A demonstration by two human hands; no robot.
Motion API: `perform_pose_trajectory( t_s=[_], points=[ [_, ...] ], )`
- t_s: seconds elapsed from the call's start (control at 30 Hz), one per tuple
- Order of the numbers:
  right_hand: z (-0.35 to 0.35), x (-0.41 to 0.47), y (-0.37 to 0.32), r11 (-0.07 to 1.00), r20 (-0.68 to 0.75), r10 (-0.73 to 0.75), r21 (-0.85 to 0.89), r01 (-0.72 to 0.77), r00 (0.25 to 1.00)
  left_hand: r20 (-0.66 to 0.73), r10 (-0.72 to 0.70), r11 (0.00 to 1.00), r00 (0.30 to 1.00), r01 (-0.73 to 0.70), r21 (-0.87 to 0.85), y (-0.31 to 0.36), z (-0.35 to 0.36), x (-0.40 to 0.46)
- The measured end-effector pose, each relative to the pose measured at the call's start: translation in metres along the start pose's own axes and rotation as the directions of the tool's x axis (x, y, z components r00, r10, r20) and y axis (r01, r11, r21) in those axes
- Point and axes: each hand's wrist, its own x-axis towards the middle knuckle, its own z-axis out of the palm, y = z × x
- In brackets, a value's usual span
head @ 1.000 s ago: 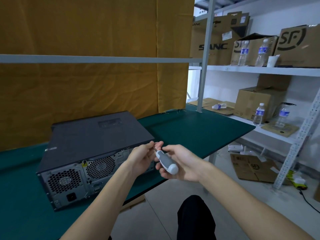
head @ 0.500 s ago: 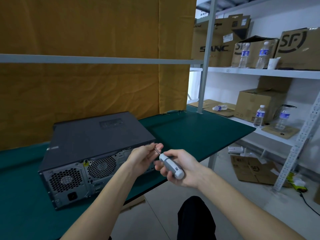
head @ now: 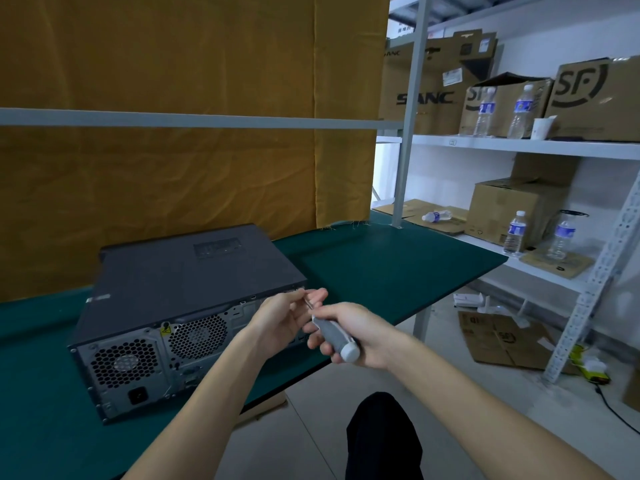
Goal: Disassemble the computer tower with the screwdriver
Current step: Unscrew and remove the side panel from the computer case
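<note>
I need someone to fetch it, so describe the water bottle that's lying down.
Look at the white shelving right of the green table. On its lower shelf, nearest the table, one water bottle lies on flattened cardboard; all others stand upright.

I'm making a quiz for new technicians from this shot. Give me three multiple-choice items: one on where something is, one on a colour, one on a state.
1. Where does the computer tower lie?
A. on the green bench
B. on the floor
C. on a shelf

2. What colour is the screwdriver handle?
A. red
B. grey and white
C. yellow

3. What is the right hand doing?
A. resting flat on the bench
B. hanging empty
C. gripping the screwdriver handle

Answers:
1 A, the tower rests on its side on the bench.
2 B, the handle is grey with a white end cap.
3 C, its fingers curl round the handle, while the left hand pinches the shaft near the tower's rear corner.
</note>
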Motion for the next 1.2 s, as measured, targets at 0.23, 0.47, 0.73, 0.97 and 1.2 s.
perform_pose_trajectory(
  t_s=[0.23,0.47,0.73,0.97,1.2],
  points=[
    [0.011,0.01,0.013,0.665,-0.191,-0.35,-0.74,0.1,0.917,-0.157,0.094,0.988,0.983,-0.073,0.133,0.0,0.004,0.003],
    [0.003,0.002,-0.001,0.972,-0.098,-0.147,-0.199,0.126,0.984,-0.102,0.058,0.997,0.993,-0.053,0.055,0.002,0.007,-0.001],
    [0.008,-0.003,-0.002,0.999,0.008,-0.037,-0.021,0.037,0.999,-0.048,0.04,0.999,0.998,-0.041,-0.016,0.001,0.008,0.003],
    [0.016,0.008,0.009,0.739,-0.217,-0.327,-0.666,0.105,0.92,-0.183,0.087,0.995,0.979,-0.078,0.058,0.004,0.001,0.005],
    [0.015,-0.003,0.002,0.957,0.024,0.0,0.292,-0.007,1.0,-0.154,0.048,0.989,0.987,-0.068,-0.131,0.001,0.008,0.006]
  ],
)
